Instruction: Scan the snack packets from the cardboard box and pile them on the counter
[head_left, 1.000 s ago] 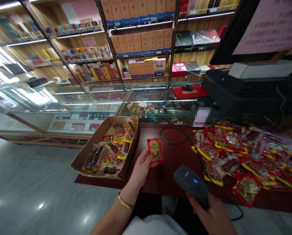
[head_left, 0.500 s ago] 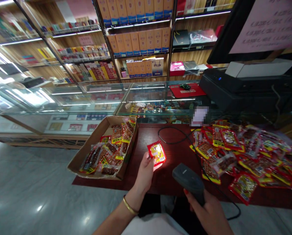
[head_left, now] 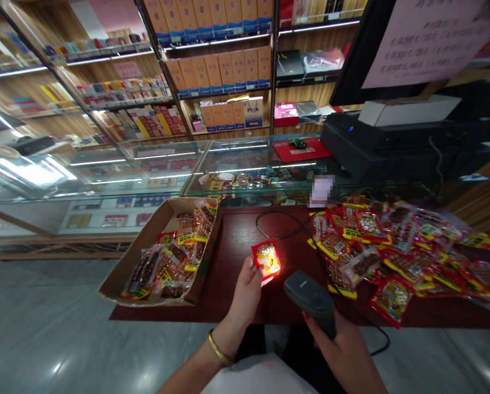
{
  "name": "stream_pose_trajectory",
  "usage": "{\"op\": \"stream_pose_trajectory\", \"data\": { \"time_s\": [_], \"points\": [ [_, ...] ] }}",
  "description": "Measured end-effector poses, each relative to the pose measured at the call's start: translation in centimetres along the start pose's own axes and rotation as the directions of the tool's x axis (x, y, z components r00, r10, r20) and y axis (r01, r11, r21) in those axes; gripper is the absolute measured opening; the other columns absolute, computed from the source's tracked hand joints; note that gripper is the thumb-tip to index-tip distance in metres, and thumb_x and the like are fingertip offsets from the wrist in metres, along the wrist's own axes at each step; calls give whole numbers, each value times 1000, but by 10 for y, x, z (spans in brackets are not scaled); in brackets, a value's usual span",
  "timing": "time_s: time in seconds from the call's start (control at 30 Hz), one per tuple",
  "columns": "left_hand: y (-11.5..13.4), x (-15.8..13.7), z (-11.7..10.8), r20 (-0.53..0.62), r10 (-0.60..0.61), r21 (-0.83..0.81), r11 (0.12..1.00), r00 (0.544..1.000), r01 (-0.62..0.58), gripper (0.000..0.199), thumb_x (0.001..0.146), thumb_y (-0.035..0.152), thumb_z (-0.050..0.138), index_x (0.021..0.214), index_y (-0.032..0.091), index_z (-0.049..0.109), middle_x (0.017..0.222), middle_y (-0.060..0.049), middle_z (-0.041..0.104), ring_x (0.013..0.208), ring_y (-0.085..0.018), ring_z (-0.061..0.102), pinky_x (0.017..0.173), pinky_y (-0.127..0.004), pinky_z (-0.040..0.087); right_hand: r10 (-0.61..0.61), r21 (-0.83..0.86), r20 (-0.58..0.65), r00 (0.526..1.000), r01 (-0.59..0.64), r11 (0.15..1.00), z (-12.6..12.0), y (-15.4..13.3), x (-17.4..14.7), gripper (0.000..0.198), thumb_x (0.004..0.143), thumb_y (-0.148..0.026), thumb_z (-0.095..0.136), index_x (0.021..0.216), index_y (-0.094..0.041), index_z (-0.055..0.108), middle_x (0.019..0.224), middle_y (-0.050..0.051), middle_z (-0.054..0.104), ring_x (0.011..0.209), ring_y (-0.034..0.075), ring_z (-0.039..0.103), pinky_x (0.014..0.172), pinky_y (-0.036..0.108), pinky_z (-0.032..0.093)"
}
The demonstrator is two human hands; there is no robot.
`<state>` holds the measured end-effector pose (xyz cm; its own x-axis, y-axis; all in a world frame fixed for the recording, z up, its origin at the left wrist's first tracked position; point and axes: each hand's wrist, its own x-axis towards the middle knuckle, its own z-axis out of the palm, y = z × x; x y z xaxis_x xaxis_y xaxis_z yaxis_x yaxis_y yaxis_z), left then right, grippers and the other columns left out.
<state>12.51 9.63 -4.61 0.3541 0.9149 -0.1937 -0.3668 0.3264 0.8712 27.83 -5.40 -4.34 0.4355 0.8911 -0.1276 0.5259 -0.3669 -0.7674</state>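
Note:
Between the thumb and fingers of my left hand (head_left: 248,287) is a small red and yellow snack packet (head_left: 266,258), held up over the dark red table (head_left: 238,235). Bright light falls on the packet's face. My right hand (head_left: 330,342) is wrapped round the handle of a dark grey barcode scanner (head_left: 309,295), whose head points toward the packet. To the left stands an open cardboard box (head_left: 212,241) with several snack packets in it. A heap of similar red and yellow packets (head_left: 392,298) lies to the right of the scanner.
A black cable (head_left: 280,213) loops across the table and runs past the heap. Behind the table is a glass display counter (head_left: 232,156) with a red mouse pad (head_left: 310,155) on it. A monitor (head_left: 362,54) stands at the right, above a black cash drawer (head_left: 363,150).
The view has shifted slightly, so the box, heap and shelves appear further left. Both hands keep their holds, with the packet and scanner a little nearer each other.

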Motion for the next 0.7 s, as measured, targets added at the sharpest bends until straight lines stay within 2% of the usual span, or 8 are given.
{"op": "stream_pose_trajectory", "data": {
  "time_s": [0.27, 0.43, 0.57, 0.7],
  "points": [
    [-7, -1, 19, 49, 8, 9, 1000, 999, -8, 30, 83, 27, 74, 112, 20, 66, 110, -8, 78, 98, -22, 73, 94, -35, 53, 6, 24, -11, 1000, -6, 1000, 4, 2, 8, 47, 94, -57, 51, 111, -19, 73, 76, 8, 78, 70, 27, 76, 65, 33, 55],
    [-14, 4, 21, 33, -2, -2, 1000, 999, 2, 32, 82, 30, 76, 111, 20, 65, 108, -8, 78, 98, -23, 74, 95, -38, 55, -31, 23, -61, 998, 32, 999, -9, 4, -4, 42, 92, -55, 53, 105, -21, 74, 83, 8, 80, 75, 27, 76, 67, 32, 57],
    [-20, 6, 18, 22, -33, -16, 999, 999, 33, 35, 82, 33, 78, 111, 20, 65, 108, -7, 77, 96, -23, 75, 93, -40, 57, -40, 29, -102, 994, 43, 999, -22, 10, -18, 38, 91, -54, 56, 98, -22, 75, 76, 6, 78, 68, 25, 75, 66, 30, 57],
    [-30, 13, 21, 43, -87, -24, 996, 995, 88, 32, 82, 29, 77, 110, 20, 66, 108, -6, 78, 95, -20, 74, 93, -35, 57, 48, 62, -156, 987, -38, 997, -28, 16, -28, 39, 90, -58, 58, 92, -22, 74, 67, 4, 74, 63, 24, 72, 62, 30, 55]
  ]
}}
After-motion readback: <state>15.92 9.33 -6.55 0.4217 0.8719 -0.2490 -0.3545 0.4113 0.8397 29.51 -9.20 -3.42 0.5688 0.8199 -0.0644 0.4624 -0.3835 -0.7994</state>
